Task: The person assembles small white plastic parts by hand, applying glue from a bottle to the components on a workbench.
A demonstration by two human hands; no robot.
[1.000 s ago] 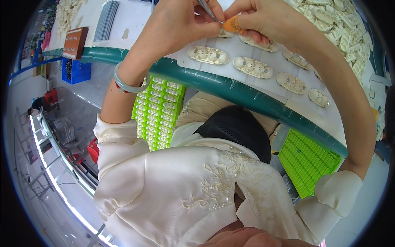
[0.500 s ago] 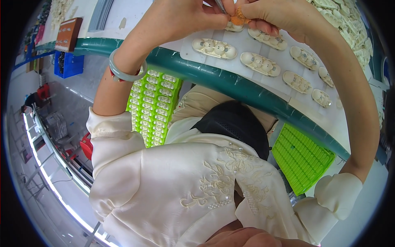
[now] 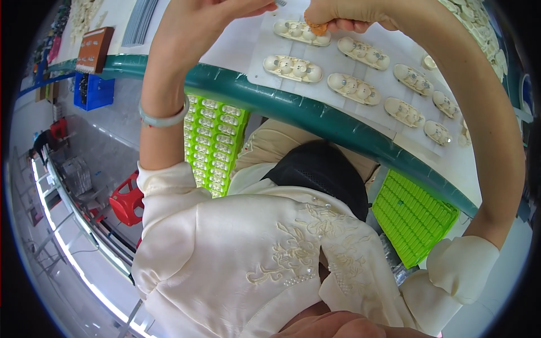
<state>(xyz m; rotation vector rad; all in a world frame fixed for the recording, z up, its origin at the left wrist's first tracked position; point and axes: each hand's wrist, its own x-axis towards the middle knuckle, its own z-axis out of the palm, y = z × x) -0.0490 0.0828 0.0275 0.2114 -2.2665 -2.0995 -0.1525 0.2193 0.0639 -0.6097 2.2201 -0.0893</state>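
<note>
One head-worn fisheye view – looking steeply down, close over the white table (image 3: 236,39) edge

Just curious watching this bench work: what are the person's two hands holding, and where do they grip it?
The right hand pinches a small orange piece by its top edge. The left hand holds a thin grey tool, mostly cut off by the frame; its grip cannot be told.

Top: cream blouse (image 3: 236,253), short cuffed sleeves, tone-on-tone floral embroidery with small pearl beads at the chest.
Left wrist: pale green bangle (image 3: 163,117).
Lap: black apron (image 3: 324,172) over tan trousers (image 3: 270,143).
</note>
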